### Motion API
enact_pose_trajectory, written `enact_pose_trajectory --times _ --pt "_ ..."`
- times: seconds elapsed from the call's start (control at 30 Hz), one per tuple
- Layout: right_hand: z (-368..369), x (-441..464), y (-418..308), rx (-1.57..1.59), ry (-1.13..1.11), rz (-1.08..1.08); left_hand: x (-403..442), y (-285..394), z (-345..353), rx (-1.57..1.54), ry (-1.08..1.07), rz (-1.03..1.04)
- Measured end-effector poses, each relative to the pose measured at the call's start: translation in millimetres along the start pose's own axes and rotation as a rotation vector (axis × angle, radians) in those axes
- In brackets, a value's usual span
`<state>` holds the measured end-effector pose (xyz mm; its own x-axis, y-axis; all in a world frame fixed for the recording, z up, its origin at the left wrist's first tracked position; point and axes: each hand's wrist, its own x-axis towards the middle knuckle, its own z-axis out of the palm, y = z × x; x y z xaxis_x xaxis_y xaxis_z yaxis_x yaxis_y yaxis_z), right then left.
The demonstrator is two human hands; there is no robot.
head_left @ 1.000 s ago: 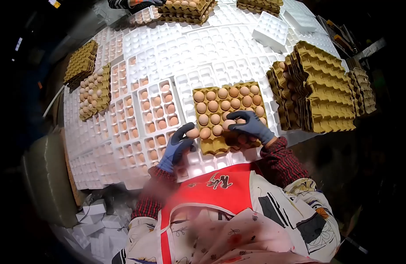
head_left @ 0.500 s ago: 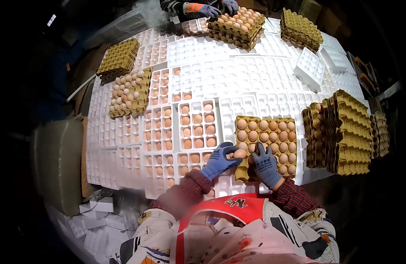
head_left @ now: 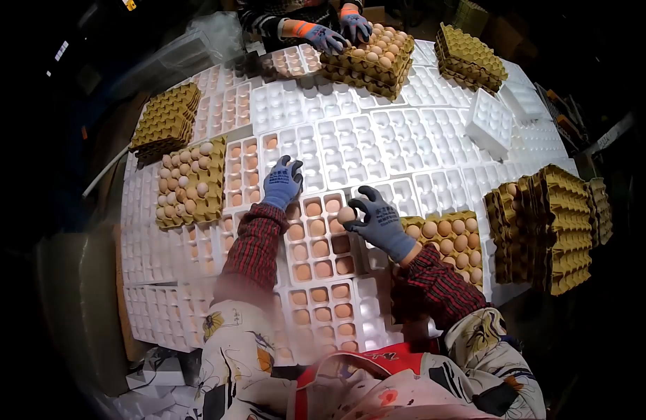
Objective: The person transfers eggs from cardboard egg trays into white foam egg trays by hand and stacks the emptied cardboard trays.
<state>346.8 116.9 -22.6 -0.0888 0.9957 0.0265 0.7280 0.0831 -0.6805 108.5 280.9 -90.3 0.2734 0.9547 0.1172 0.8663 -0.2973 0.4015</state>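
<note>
My right hand (head_left: 382, 227), in a blue-grey glove, pinches an egg (head_left: 346, 214) between thumb and finger above the right edge of a white foam tray (head_left: 292, 250) of eggs. My left hand (head_left: 283, 183), gloved too, reaches down over the cells of the white tray beyond. Its fingers are bent and their tips hide whatever they hold or touch. Beneath and beside my right forearm lies a brown egg tray (head_left: 407, 222) with several rows of eggs, partly hidden by the sleeve.
Brown tray stacks stand at right (head_left: 554, 231), far right (head_left: 470, 56) and far left (head_left: 165, 119). A tilted brown tray (head_left: 214, 168) of eggs sits at left. Across the table, a co-worker's gloved hands (head_left: 337, 35) are at stacked egg trays (head_left: 368, 73). A loose white tray (head_left: 489, 122) lies tilted.
Both hands have left the brown egg tray. My left hand has moved up and left to the white trays; my right has moved left, now with an egg. The view has shifted.
</note>
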Motion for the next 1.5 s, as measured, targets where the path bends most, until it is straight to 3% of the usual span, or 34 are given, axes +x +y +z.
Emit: enact_pose_trajectory --times 0.07,0.13,0.2,0.23,0.27,0.33,0.4,0.5,0.53,0.6,0.67,0.73,0.8,0.83,0.93,0.97,1.0,1.07,1.1,1.17,1.27,1.33,1.4,1.47,1.5 --pt "31.6 54.5 -10.7 -0.140 0.006 -0.076 20.1 -19.2 2.4 0.108 -0.150 0.146" --pt "58.4 97.9 -14.6 -0.326 0.061 -0.158 35.7 -33.4 -1.5 -0.194 -0.228 0.104" --pt "69.6 130.8 -15.9 -0.426 -0.147 -0.140 35.4 -49.2 11.7 -0.356 0.193 0.126" --pt "78.0 141.2 -14.9 -0.415 -0.140 -0.171 37.3 -60.8 22.3 -0.396 0.340 0.171" --pt "82.1 153.8 -13.3 -0.410 -0.124 -0.202 38.4 -74.8 28.8 -0.305 0.347 0.198" --pt "88.7 175.8 -7.0 -0.526 -0.265 -0.244 19.5 -80.7 34.9 0.197 0.293 0.148" --pt "89.7 190.7 0.4 -0.385 -0.310 -0.151 18.6 -80.7 37.7 0.187 0.286 0.190" --pt "80.1 199.0 11.7 -0.169 0.099 -0.062 16.6 -78.9 36.5 0.180 0.377 0.191" --pt "73.5 192.9 16.8 -0.175 0.089 -0.044 16.5 -80.2 37.5 0.173 0.392 0.185" --pt "79.4 170.4 27.2 -0.586 -0.086 0.029 18.4 -83.4 41.2 0.185 0.397 0.185" --pt "79.3 141.1 28.7 -0.482 -0.021 0.044 20.1 -88.6 44.5 0.215 0.386 0.162" --pt "73.1 69.2 9.0 -0.153 0.234 -0.092 19.6 -85.2 40.8 0.226 0.404 0.186" --pt "60.2 -24.0 -17.1 0.146 0.155 -0.112 22.3 -87.4 40.6 0.136 0.450 0.323" --pt "41.5 -72.3 -39.3 0.363 0.077 -0.115 17.4 -79.0 36.1 0.086 0.463 0.366" --pt "25.8 -186.8 -24.3 0.078 0.139 -0.248 -23.5 -3.9 31.7 -0.407 0.382 0.329" --pt "7.2 -209.7 -18.1 0.209 0.075 0.046 -55.5 37.1 23.5 -0.651 0.171 0.254" --pt "-7.6 -226.3 2.6 0.213 0.152 0.103 -88.5 84.5 12.9 -0.882 -0.038 0.177" --pt "-50.4 -233.3 35.2 -0.071 0.231 0.173 -151.7 153.4 -0.4 -0.720 -0.328 0.320" --pt "-60.4 -228.2 56.8 -0.217 0.258 0.103 -172.5 178.4 3.6 -0.495 -0.341 0.490" --pt "-80.4 -207.5 66.4 -0.388 0.138 -0.006 -207.5 219.3 6.6 -0.254 -0.262 0.631" --pt "-78.8 -193.6 91.2 -0.470 0.025 -0.086 -221.7 229.9 43.6 0.014 -0.214 0.537" --pt "-84.5 -192.8 96.8 -0.465 -0.004 -0.135 -220.4 234.5 40.1 -0.001 -0.242 0.473" --pt "-96.5 -197.1 96.4 0.138 0.235 0.035 -219.4 233.0 37.1 -0.018 -0.270 0.411" --pt "-112.1 -199.0 91.2 1.019 0.362 0.354 -217.2 224.1 38.4 -0.500 -0.145 0.298" --pt "-121.7 -192.4 88.0 1.054 0.303 0.396 -214.3 219.2 35.9 -0.651 -0.182 0.207"
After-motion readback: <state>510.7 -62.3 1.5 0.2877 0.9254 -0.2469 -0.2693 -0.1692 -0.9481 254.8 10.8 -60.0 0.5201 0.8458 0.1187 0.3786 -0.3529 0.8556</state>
